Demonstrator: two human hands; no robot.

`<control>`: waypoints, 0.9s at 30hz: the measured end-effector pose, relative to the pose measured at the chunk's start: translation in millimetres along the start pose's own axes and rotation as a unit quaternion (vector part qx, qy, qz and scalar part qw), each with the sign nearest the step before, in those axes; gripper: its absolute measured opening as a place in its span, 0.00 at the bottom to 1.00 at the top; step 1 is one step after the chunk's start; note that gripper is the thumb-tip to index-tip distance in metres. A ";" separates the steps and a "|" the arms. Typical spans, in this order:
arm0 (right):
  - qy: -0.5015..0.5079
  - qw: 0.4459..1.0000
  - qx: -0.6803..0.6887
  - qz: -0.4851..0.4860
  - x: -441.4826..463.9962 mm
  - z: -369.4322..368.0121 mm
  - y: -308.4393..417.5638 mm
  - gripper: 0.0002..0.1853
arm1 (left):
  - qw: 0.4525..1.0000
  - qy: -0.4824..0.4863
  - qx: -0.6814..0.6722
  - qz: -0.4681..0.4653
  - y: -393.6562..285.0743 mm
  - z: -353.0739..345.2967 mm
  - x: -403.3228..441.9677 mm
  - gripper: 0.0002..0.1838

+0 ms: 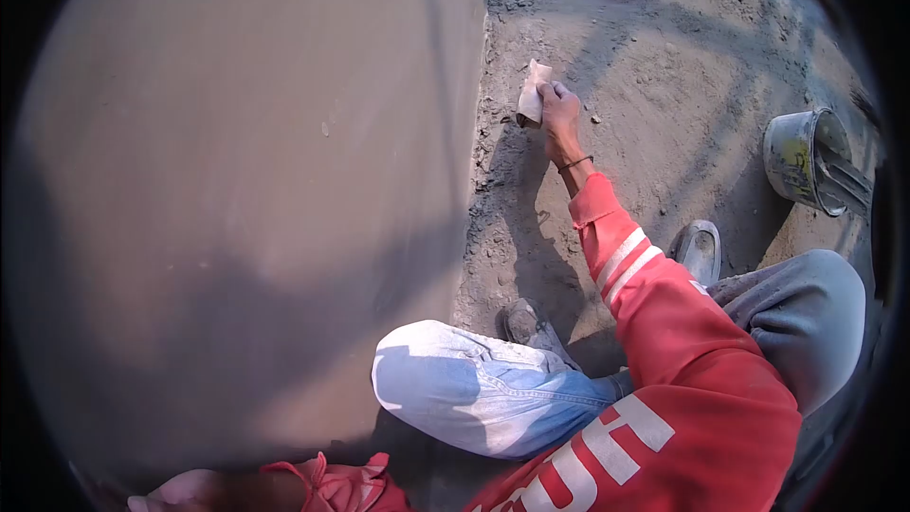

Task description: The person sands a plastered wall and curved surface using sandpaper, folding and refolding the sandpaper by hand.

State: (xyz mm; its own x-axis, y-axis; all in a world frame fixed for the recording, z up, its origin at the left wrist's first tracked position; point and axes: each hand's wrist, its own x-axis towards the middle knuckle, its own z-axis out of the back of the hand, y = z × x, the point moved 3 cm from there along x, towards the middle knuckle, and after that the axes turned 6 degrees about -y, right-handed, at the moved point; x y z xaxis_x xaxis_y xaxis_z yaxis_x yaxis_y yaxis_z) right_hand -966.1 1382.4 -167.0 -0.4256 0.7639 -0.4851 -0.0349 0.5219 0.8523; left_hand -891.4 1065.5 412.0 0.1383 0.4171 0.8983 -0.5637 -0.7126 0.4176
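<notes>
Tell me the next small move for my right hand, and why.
I would probably bring the pale pad in your right hand sideways to the smooth surface. The hand already grips the pad, which appears over the rough ground, just outside the surface's edge, and some faint marks show on that surface.

Hands (561, 112) apart, right arm (654, 294) outstretched

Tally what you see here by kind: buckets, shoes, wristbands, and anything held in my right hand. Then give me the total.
Buckets: 1
Shoes: 2
Wristbands: 1
Pale piece in the right hand: 1
Total: 5
</notes>
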 end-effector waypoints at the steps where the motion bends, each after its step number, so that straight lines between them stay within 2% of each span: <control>1: -0.004 0.999 -0.038 0.001 4.7 -4.2 -14.9 0.14 | 0.996 0.039 0.064 -0.037 -1.9 -10.5 13.5 0.28; 2: -0.004 0.995 -0.069 0.068 15.0 -13.3 -26.1 0.16 | 0.984 0.077 0.141 -0.082 -3.5 -22.7 27.6 0.28; 5: -0.004 0.990 -0.105 0.093 19.1 -45.5 17.5 0.17 | 0.874 0.173 0.387 -0.239 -2.9 -57.4 63.0 0.31; 7: -0.021 0.989 -0.093 0.116 54.1 -71.4 20.3 0.19 | 0.817 0.216 0.449 -0.289 10.8 -64.7 72.1 0.32; 8: -0.011 0.990 -0.099 0.102 70.0 -83.4 23.7 0.20 | 0.804 0.268 0.458 -0.270 25.3 -58.2 77.2 0.32; 11: 0.013 0.990 -0.113 0.081 82.4 -108.4 36.1 0.19 | 0.828 0.225 0.408 -0.312 40.7 -55.5 80.8 0.32; 14: 0.024 0.988 -0.138 0.070 51.3 -119.1 26.6 0.18 | 0.840 0.239 0.380 -0.304 37.5 -60.5 80.5 0.33; 17: 0.042 0.987 -0.120 0.094 -67.9 -92.5 -13.5 0.14 | 0.825 0.235 0.403 -0.320 26.3 -59.6 82.4 0.34; 18: 0.116 0.981 -0.149 0.042 -112.5 -75.1 -28.9 0.13 | 0.828 0.236 0.395 -0.319 28.9 -54.8 83.3 0.34; 19: 0.098 0.981 -0.131 0.104 -153.3 -61.7 -53.1 0.12 | 0.832 0.238 0.388 -0.318 30.5 -51.3 84.6 0.34; 21: 0.157 0.979 -0.124 0.034 -181.7 -37.1 -50.0 0.12 | 0.851 0.240 0.331 -0.330 33.0 -51.1 85.0 0.34; 24: 0.066 0.988 -0.103 0.093 -116.3 -53.0 -18.5 0.11 | 0.854 0.244 0.341 -0.308 29.5 -56.5 84.3 0.34; 25: 0.030 0.994 -0.038 0.100 -75.7 -63.8 3.8 0.11 | 0.850 0.248 0.362 -0.293 26.5 -56.6 82.1 0.34; 27: -0.011 0.989 -0.080 0.126 -2.4 -86.4 31.4 0.12 | 0.855 0.243 0.352 -0.292 31.6 -51.3 77.8 0.35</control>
State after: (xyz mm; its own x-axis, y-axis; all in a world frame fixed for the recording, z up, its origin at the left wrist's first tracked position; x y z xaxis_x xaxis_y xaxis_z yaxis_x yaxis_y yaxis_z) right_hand -1044.4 1364.1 -122.1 -0.4201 0.8704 -0.2569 -0.0747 0.2489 0.9656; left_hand -940.2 1104.4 488.1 -0.2223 0.8816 0.4164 0.1390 -0.3941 0.9085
